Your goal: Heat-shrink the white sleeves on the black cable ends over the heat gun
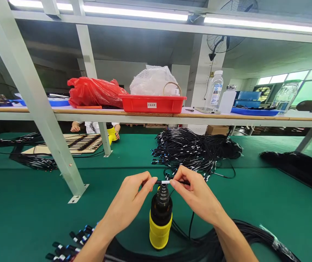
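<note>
Between both hands a thin black cable with a white sleeve (pixel 166 182) is stretched level. My left hand (pixel 135 194) pinches its left end between thumb and fingertips. On the other side my right hand (pixel 192 191) pinches the cable just right of the white sleeve. Right below the sleeve stands an upright yellow and black heat gun (pixel 160 227), its ribbed nozzle pointing up. Whether the cable touches the nozzle I cannot tell. A bundle of black cables (pixel 145 254) curves along the near edge under my forearms, with connector ends (pixel 68 245) at the left.
A big heap of black cables (pixel 194 147) lies beyond my hands. Another dark bundle (pixel 295 171) is at the right. A metal post (pixel 52 138) rises at the left. The shelf above bears a red bin (pixel 153 104). Across the table, a co-worker's hand (pixel 117 133) is near a second yellow tool.
</note>
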